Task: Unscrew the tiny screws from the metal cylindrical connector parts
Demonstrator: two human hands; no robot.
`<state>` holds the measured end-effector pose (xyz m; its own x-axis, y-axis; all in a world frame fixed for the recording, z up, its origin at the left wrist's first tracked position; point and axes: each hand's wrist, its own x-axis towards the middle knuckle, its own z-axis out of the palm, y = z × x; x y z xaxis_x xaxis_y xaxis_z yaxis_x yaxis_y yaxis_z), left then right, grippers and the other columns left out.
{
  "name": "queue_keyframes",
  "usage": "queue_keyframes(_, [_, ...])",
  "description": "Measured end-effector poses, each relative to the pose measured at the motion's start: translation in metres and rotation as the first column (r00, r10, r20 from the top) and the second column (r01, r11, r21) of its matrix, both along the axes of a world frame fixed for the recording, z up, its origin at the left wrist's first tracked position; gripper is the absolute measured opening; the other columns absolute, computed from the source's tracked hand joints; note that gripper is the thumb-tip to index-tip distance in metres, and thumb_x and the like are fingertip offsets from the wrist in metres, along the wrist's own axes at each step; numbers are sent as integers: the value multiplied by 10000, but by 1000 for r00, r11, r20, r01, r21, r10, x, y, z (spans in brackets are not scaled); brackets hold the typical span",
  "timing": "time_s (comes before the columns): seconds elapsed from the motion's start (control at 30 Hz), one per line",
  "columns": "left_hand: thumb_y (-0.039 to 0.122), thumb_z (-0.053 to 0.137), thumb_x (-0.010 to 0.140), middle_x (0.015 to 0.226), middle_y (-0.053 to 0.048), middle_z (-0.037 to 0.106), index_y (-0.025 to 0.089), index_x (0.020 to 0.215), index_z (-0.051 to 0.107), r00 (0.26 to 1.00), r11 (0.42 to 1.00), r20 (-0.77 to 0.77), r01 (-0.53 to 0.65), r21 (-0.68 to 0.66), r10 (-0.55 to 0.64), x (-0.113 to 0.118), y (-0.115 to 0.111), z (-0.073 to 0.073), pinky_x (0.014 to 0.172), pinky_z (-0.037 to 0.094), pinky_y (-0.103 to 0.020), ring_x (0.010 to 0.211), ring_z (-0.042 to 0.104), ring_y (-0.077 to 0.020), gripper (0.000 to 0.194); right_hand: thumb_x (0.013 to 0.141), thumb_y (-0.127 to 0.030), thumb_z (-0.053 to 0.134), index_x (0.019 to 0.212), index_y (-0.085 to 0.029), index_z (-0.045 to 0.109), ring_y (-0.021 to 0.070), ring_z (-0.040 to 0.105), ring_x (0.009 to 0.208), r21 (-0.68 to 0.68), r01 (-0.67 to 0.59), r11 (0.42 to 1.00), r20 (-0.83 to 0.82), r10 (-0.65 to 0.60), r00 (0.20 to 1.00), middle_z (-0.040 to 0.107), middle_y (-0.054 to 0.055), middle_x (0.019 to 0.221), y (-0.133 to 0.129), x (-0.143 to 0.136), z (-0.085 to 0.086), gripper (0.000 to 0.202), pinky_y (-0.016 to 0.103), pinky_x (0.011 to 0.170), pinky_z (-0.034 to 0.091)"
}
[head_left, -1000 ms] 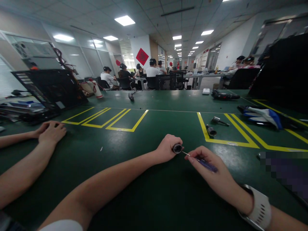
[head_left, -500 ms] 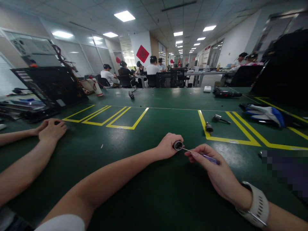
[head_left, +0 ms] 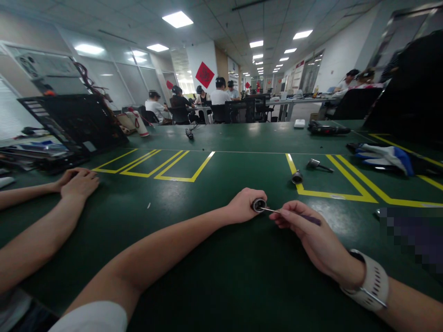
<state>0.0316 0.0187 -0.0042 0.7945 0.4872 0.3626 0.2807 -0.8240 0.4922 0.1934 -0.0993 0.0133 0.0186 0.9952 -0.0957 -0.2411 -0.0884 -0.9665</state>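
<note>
My left hand is closed around a dark, round metal connector, its open end turned toward the right. Between the fingers of my right hand is a slim screwdriver with a purple handle. Its thin metal shaft reaches to the connector's open end; how deep the tip sits inside I cannot tell. On the table beyond my right hand lie a short round metal shell and a metal part with a thin stem.
Another person's hands rest on the green table at left. Yellow tape marks boxes. Blue-and-white gloves, a black tool, a white box and a small dark part lie farther off.
The view has shifted slightly. My right fingers now cover more of the screwdriver's handle, which appears turned. The connector stays in my left hand, with the shaft still at its opening.
</note>
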Motion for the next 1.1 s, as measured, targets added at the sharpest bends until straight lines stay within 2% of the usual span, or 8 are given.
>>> queue_keyframes(0.1, [182, 604, 753, 671, 42, 521, 158, 748, 514, 1000, 1000, -4, 11, -10, -11, 0, 0, 0, 607, 376, -212, 621, 508, -90, 94, 728, -384, 684, 791, -203, 628, 211, 600, 816, 19, 3, 1000, 42, -4, 999, 679, 47, 837, -2, -1, 0, 200, 379, 772, 455])
queue_keyframes(0.27, [256, 631, 752, 705, 32, 549, 161, 757, 526, 1000, 999, -6, 12, -40, -13, 1, -1, 2, 631, 396, -223, 648, 527, -101, 142, 789, -358, 627, 797, -205, 620, 183, 580, 794, 87, 58, 995, 24, -60, 998, 660, 26, 801, -4, 0, -3, 153, 344, 758, 434])
queue_keyframes(0.57, [285, 613, 775, 712, 17, 569, 157, 759, 542, 999, 1000, -30, 29, -1, -29, 1, -2, 3, 671, 410, -247, 665, 544, -111, 147, 809, -364, 601, 793, -210, 617, 180, 568, 788, 110, 17, 994, 153, -34, 988, 642, 17, 801, -6, 2, -2, 156, 338, 735, 430])
queue_keyframes(0.9, [287, 635, 766, 748, 20, 591, 163, 780, 536, 1000, 1000, -18, 9, 18, -9, 1, -3, 2, 693, 416, -252, 679, 554, -108, 160, 855, -364, 548, 810, -223, 622, 170, 564, 763, 211, 58, 976, 209, -103, 972, 619, 0, 782, -4, 7, -14, 166, 330, 700, 435])
queue_keyframes(1.1, [327, 627, 771, 765, 13, 601, 167, 785, 536, 999, 1000, -36, -2, 2, 2, 1, -3, 3, 682, 416, -254, 690, 559, -115, 185, 873, -347, 517, 779, -228, 610, 159, 542, 715, 274, 83, 958, 183, -137, 973, 594, -11, 741, -6, 8, -14, 177, 320, 663, 428])
